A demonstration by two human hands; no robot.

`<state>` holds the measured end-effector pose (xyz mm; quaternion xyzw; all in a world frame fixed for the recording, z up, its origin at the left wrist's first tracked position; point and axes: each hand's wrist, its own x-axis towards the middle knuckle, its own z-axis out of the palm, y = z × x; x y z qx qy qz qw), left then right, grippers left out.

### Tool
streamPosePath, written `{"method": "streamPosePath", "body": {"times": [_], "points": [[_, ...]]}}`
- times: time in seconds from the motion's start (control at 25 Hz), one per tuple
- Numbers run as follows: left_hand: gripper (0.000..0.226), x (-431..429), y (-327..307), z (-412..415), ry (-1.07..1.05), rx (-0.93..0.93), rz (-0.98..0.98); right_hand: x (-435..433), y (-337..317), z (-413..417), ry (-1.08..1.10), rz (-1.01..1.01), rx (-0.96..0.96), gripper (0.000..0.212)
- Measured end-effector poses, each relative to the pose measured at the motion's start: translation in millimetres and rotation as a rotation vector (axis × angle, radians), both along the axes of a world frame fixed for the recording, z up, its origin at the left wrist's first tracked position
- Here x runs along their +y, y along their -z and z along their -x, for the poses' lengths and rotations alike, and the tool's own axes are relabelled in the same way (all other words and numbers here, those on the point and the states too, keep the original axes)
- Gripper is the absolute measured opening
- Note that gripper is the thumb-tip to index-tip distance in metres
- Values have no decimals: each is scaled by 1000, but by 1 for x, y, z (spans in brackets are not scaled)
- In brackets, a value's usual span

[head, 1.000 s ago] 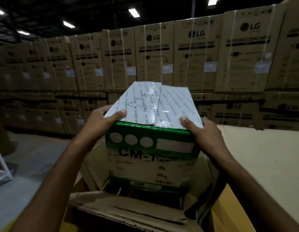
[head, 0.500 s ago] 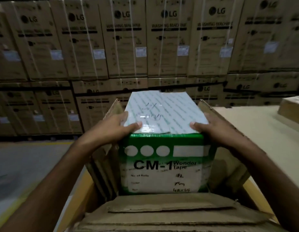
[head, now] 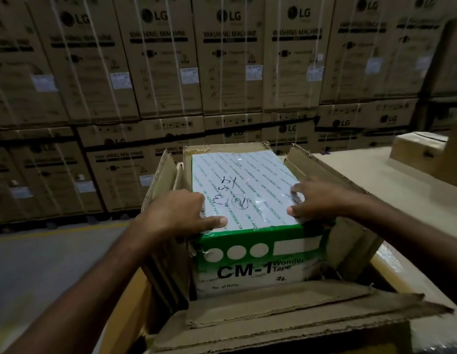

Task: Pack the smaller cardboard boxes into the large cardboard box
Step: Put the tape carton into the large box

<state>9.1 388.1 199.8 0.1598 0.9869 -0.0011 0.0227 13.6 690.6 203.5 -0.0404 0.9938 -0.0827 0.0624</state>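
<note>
A green and white CM-1 Wonder Tape box (head: pixel 250 261) stands partly inside the large brown cardboard box (head: pixel 278 318), whose flaps stand open around it. Its white taped top with handwriting faces up and still rises above the large box's rim. My left hand (head: pixel 181 215) lies on the top's near left corner, thumb across the front edge and fingers over the side. My right hand (head: pixel 316 200) grips the top's near right edge with curled fingers. The lower part of the small box is hidden by the large box's front flap.
A wall of stacked LG washing machine cartons (head: pixel 230 60) fills the background. A pale cardboard surface (head: pixel 375 180) extends to the right, with another brown box (head: pixel 421 152) on it at the far right. Grey floor with a yellow line (head: pixel 43 251) lies to the left.
The tape box has gone down from above the large box into its opening. Both hands have shifted from its sides onto its top, and my view has tilted downward.
</note>
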Motion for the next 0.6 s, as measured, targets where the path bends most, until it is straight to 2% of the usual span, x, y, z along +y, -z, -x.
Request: {"method": "streamPosePath", "body": {"times": [0.08,0.16,0.24,0.32,0.44,0.48,0.52,0.6], "points": [[74,-4,-7,-4,-17,62,2,-22,-4,5,-73,10,63,19],[54,-11,-18,-11,-54,150,-126,-45,-5,7,-78,195,11,25],[37,-19,-21,-15,-67,224,-332,-63,-4,10,-42,440,-20,35],[27,-27,-19,-12,-54,250,-571,-80,-12,12,23,686,67,35],[33,-37,-29,-10,-84,252,-952,-109,-31,9,-49,1092,149,30],[37,-39,-36,-11,-108,252,-1074,-120,-36,5,-157,1137,126,32],[42,-41,-42,-12,-127,247,-1181,-132,-37,1,-279,1095,101,33],[39,-52,-51,-12,-183,250,-1286,-158,-25,0,-474,891,19,40]]}}
